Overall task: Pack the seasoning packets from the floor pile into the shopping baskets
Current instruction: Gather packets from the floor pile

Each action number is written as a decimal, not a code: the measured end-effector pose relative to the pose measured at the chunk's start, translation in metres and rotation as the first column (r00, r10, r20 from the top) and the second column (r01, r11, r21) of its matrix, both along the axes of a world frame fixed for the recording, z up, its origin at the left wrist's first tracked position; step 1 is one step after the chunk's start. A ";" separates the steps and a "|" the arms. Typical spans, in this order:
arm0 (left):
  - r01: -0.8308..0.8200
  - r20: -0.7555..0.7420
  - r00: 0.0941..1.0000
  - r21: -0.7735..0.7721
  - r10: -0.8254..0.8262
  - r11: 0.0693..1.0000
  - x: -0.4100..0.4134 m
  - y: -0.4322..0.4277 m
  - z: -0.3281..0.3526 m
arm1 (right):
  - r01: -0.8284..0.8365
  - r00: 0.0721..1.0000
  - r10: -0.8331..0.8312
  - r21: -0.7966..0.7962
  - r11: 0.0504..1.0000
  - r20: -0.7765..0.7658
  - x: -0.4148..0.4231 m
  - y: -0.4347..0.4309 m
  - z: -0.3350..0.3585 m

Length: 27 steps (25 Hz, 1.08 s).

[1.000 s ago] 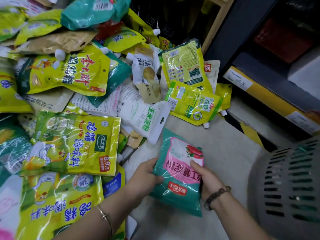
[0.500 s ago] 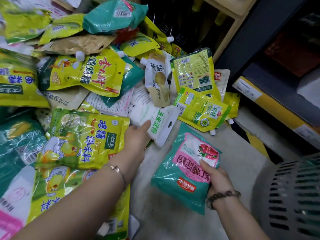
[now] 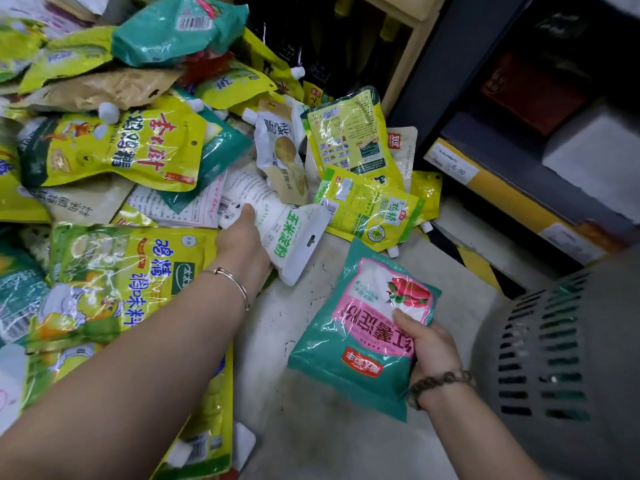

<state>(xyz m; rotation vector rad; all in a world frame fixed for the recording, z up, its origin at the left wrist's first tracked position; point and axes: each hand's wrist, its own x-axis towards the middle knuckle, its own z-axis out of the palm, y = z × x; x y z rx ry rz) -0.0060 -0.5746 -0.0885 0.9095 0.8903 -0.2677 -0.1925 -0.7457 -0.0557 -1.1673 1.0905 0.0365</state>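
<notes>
We stretch our left arm far forward, the left hand (image 3: 242, 244) gripping a white packet (image 3: 287, 233), thumb on top. Our right hand (image 3: 429, 344), nearer us, holds a teal packet (image 3: 353, 341), thumb across its face.

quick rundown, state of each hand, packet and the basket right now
left hand, grips the white packet
white packet, gripped, lying at the pile's edge
right hand, holds the teal packet
teal packet, sealed, held outside the basket
basket, beside the right hand, inside hidden
pile, loose heap on the floor
</notes>
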 end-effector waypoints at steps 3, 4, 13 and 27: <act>0.083 0.003 0.997 -0.082 -0.083 0.993 -0.006 0.007 -0.011 | 0.052 0.998 -0.051 -0.051 0.997 0.027 -0.005 -0.004 0.014; 0.138 0.000 0.990 -0.086 -0.138 0.987 -0.012 0.011 -0.012 | 0.075 0.996 -0.071 -0.073 0.995 0.044 -0.006 -0.006 0.020; 0.413 0.161 0.859 0.345 -0.487 0.843 -0.091 0.024 0.026 | 0.059 0.984 0.006 -0.362 0.930 0.176 0.001 -0.006 0.066; 0.045 0.562 0.536 0.726 -0.630 0.686 -0.058 0.041 0.166 | 0.036 0.900 0.213 -0.551 0.834 0.381 0.093 0.011 0.148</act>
